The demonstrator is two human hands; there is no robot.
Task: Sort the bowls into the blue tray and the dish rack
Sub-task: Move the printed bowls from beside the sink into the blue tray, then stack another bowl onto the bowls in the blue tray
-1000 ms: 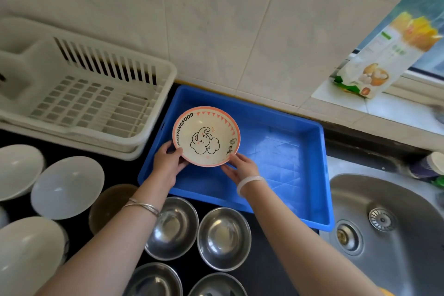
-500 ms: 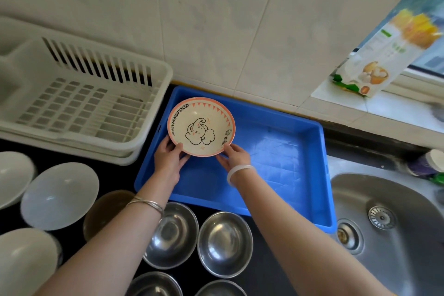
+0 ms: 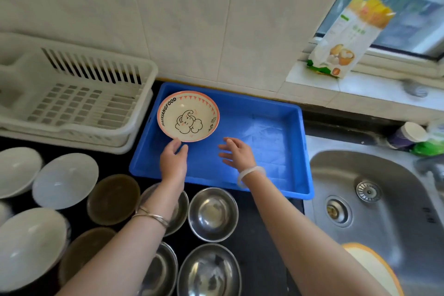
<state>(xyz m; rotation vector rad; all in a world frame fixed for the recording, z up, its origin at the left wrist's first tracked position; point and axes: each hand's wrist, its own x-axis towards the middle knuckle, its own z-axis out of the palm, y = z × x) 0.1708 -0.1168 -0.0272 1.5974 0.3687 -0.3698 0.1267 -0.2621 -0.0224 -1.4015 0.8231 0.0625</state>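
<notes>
Elephant-print bowl [image 3: 188, 116] sitting in blue tray [image 3: 276, 142], directly beyond left hand [image 3: 173, 161] fingers, these resting relaxed against its near rim, right hand [image 3: 237, 155] fingers hovering spread, holding nothing, bowl lying to their left.

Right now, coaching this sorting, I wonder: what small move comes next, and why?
Probably draw the left hand back from the elephant bowl and reach for a steel bowl: the elephant bowl already sits in the blue tray, and the right hand is off it, open.
</notes>
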